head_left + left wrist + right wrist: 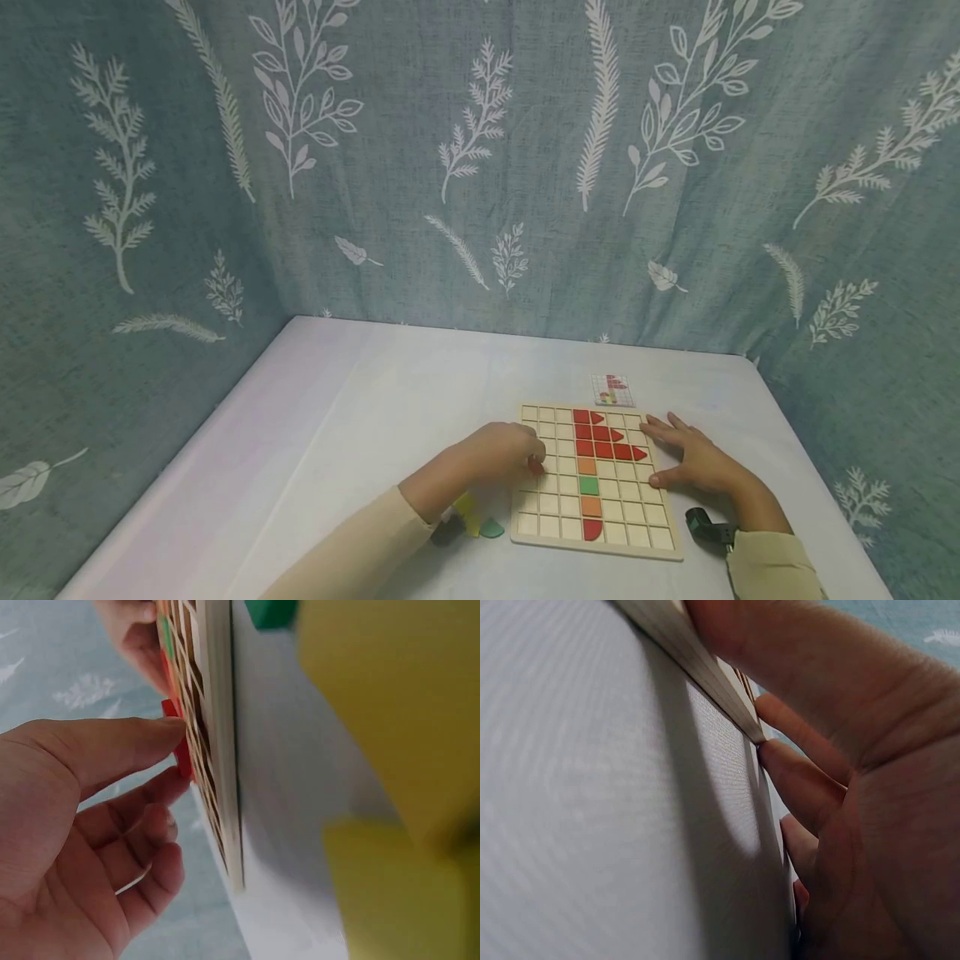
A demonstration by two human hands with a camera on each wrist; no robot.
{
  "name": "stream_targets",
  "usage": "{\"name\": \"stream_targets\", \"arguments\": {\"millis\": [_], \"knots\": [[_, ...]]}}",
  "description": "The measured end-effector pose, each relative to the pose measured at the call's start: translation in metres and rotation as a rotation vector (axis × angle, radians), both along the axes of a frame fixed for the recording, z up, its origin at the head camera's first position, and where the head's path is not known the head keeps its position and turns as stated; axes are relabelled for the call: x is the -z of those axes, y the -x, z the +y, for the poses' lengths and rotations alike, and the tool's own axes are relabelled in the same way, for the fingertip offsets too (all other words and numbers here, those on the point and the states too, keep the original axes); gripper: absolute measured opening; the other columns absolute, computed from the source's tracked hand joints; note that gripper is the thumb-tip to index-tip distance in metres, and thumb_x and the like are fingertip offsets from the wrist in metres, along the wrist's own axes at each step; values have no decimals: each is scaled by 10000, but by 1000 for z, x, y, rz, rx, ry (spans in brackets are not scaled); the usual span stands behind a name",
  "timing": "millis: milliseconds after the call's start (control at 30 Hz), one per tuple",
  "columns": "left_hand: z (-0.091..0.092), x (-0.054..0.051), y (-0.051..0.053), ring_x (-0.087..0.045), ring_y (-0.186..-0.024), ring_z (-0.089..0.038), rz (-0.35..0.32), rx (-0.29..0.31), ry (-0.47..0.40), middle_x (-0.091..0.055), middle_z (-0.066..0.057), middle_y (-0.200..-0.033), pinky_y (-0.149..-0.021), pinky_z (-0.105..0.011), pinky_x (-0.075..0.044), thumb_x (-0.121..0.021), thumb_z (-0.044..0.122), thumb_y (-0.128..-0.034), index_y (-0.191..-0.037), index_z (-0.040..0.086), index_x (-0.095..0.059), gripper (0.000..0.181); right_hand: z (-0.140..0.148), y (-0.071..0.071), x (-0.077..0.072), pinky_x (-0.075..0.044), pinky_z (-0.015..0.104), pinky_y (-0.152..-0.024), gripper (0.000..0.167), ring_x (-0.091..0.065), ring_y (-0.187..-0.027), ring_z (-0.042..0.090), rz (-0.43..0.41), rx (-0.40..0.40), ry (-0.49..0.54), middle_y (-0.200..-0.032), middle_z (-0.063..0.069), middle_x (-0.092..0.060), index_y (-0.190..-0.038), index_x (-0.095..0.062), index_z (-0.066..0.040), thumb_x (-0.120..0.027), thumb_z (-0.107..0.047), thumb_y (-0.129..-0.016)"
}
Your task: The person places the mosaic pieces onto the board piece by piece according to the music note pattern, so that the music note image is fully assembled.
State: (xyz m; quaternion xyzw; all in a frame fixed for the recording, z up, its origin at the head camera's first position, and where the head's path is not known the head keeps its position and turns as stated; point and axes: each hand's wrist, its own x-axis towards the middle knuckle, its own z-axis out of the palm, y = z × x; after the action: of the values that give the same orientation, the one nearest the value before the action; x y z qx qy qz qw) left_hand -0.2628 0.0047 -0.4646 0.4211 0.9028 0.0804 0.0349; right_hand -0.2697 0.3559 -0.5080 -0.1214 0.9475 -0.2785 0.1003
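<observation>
A wooden grid board (633, 492) lies on the white table. Over its left side my left hand (495, 452) pinches a small red tile (182, 756) between thumb and forefinger, close against the grid. The other fingers of that hand curl loosely. At the board's right edge rests my right hand (697, 460), its fingers spread; the thumb and fingertips touch the frame. Set in the grid are three rows of red pieces (602, 450) with pointed right ends. Below them runs a column with an orange square (590, 506), a green square (588, 486) and a rounded red piece (592, 529).
Behind the board lies a small pattern card (613, 390). Yellow pieces (468, 512) and a rounded green piece (492, 529) lie left of the board, partly under the left forearm. A dark device (708, 528) is strapped to the right wrist. Patterned curtains (480, 275) enclose the table.
</observation>
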Motion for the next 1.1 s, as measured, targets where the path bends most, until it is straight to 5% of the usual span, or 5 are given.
{"name": "stream_targets", "arguments": {"millis": [367, 867, 1100], "knots": [[30, 2, 0, -493, -708, 45, 74, 150, 26, -559, 182, -769, -661, -132, -424, -725, 292, -885, -903, 254, -734, 44, 3, 1, 5, -74, 753, -996, 1084, -45, -1400, 523, -8, 12, 0, -1567, 154, -249, -1458, -449, -119, -866, -549, -555], [47, 2, -3, -553, -800, 53, -86, 128, 19, -600, 214, -824, -771, -160, -456, -740, 236, -876, -935, 289, -749, 80, 0, 0, 2, -71, 743, -1008, 1092, -42, -1407, 508, -9, 24, -14, -1566, 151, -249, -1459, -448, -114, -861, -565, -554], [46, 1, -7, -542, -772, 45, -81, 124, 38, -592, 208, -803, -748, -170, -459, -745, 214, -871, -929, 280, -760, 88, -1, -1, 1, -77, 749, -1001, 1103, -46, -1401, 518, -13, 30, -13, -1564, 153, -255, -1456, -453, -116, -864, -572, -539]]}}
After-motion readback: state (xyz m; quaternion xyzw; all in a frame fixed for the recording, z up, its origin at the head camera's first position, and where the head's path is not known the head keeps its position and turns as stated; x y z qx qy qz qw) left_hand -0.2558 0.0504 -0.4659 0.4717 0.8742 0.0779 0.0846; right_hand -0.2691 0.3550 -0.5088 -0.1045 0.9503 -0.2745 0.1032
